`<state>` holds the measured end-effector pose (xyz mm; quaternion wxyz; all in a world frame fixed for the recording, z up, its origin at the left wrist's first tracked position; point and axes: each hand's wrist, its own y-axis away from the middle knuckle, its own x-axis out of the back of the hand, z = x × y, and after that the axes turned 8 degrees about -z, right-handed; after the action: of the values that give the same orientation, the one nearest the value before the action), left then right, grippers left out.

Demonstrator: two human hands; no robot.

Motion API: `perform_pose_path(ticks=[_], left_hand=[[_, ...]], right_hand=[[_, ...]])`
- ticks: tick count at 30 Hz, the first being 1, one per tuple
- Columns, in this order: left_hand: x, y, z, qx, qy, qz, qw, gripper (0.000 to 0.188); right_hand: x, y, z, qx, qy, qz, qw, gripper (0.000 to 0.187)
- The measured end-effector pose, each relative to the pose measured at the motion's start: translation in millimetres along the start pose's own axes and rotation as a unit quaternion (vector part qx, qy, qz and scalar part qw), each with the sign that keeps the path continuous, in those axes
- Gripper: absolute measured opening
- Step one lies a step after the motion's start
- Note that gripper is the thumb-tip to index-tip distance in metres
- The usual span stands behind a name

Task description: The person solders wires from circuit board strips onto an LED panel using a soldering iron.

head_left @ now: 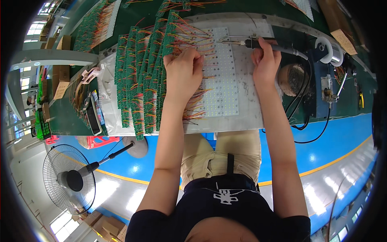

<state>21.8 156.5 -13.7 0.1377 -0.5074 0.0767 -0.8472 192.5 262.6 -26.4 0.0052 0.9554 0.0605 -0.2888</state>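
My right hand (267, 64) is closed around a black soldering iron (278, 46), whose metal tip and thin feed tube point left over a white board. That white LED board (223, 86), dotted with small pads, lies flat on a grey work plate. My left hand (184, 74) hovers at its left side with fingers pinched together; what sits between the fingertips is hidden. Red and yellow wires (195, 101) spread around and under that hand. They run from strips of green circuit boards (151, 76) stacked in overlapping rows beside it.
Right of the plate are a solder spool (329, 51), a round brown block (293, 80) and black cables. More wired boards (94, 26) lie at the back left, with a phone (93, 117) near the front edge. A fan (72, 179) stands on the floor at left.
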Motion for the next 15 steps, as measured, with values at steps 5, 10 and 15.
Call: perform_pose_path(ticks=[5, 10, 15], left_hand=[[-8, 2, -1, -0.021, -0.004, 0.036, 0.999, 0.008], [-15, 2, -2, -0.020, -0.028, 0.038, 0.999, 0.010], [-15, 2, -1, -0.009, -0.038, 0.032, 0.999, 0.006]], right_hand=[[3, 1, 3, 0.000, 0.007, -0.005, 1.000, 0.016], [4, 9, 5, 0.013, 0.025, -0.011, 1.000, 0.012], [6, 13, 7, 0.043, 0.075, -0.024, 0.996, 0.014]])
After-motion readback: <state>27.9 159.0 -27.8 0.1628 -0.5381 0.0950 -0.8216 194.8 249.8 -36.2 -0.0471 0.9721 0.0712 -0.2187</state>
